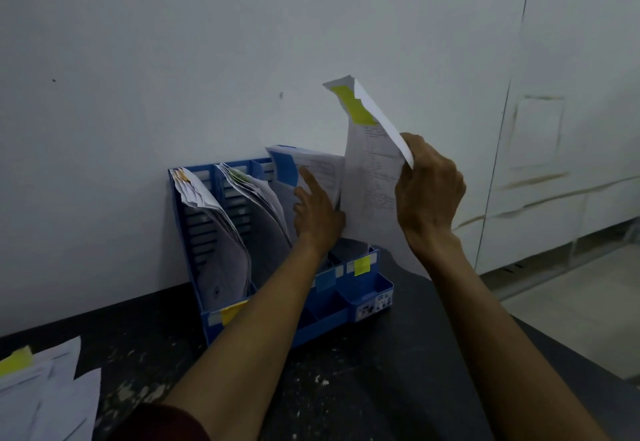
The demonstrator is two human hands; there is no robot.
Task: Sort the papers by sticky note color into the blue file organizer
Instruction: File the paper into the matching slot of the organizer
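Note:
A blue file organizer (367, 296) stands against the wall on a dark table. Its two left slots hold leaning papers (221, 232). My right hand (429, 191) grips a printed sheet with a yellow sticky note (370, 177), held upright over the rightmost slot, which carries a yellow label (362, 265). My left hand (317, 212) presses with straight fingers against papers with a blue sticky note (311, 168) in the slot beside it. A blue label (325, 281) marks that slot's front.
A loose pile of papers (45, 395) with a yellow note on top lies at the table's left front. The table's right edge (554, 340) drops to a light floor. A white wall stands directly behind the organizer.

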